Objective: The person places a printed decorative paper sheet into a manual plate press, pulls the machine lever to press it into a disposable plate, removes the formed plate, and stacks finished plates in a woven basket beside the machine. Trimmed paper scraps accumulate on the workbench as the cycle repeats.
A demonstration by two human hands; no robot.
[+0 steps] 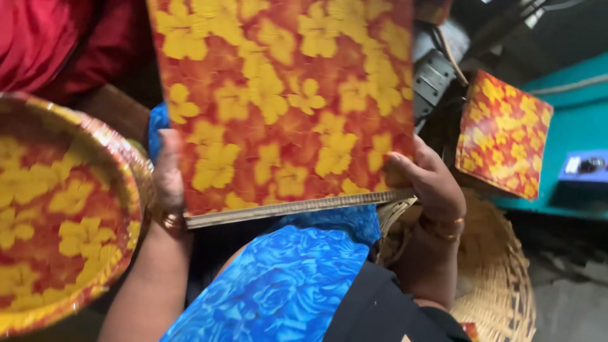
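Observation:
A thick stack of square sheets [285,101] printed with yellow flowers on orange-red fills the upper middle of the view. My left hand [168,180] grips its lower left edge, mostly hidden behind it, with a gold bangle at the wrist. My right hand [430,180] holds the lower right corner, thumb on the printed face, also with a bangle. The stack's pale layered edge faces me.
A round bowl-shaped plate [57,215] in the same flower print sits at left. A woven cane basket [500,278] lies at lower right. Another printed square [503,133] leans near a teal surface [582,126]. Blue patterned cloth [285,285] covers my lap.

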